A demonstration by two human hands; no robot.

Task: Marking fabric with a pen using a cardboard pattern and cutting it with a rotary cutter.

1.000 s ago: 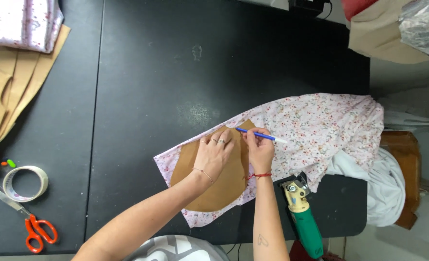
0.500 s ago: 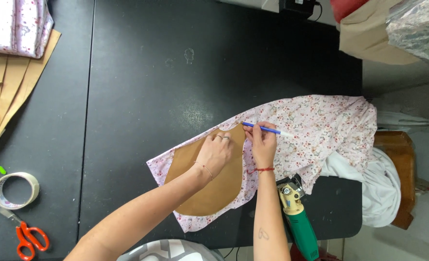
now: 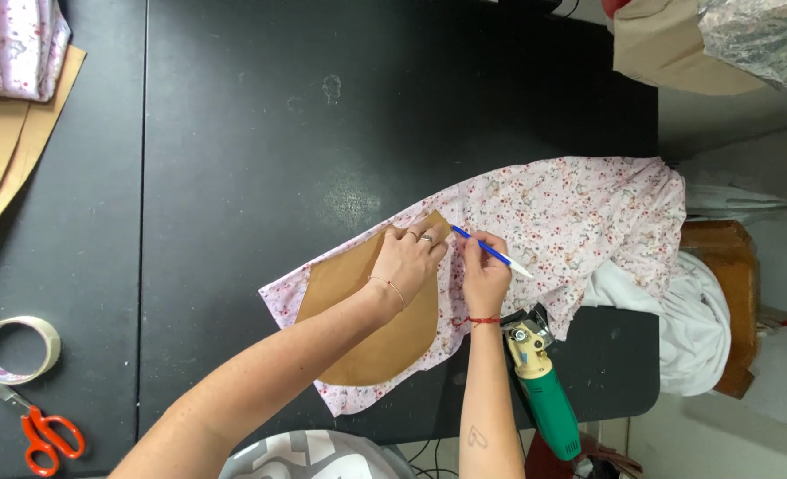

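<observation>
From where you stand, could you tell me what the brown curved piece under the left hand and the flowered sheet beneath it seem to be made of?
The brown pattern piece looks like stiff kraft paper or thin card: matte, flat, with a clean curved edge. The flowered sheet looks like thin woven fabric, probably cotton: it folds softly and drapes over the table edge. The left hand presses the piece flat; the right hand holds a blue pen.

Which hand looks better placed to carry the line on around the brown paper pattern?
Probably the right hand: it holds the blue pen with its tip at the brown paper pattern edge. The left hand lies flat on the pattern, pressing it onto the floral fabric.
</observation>
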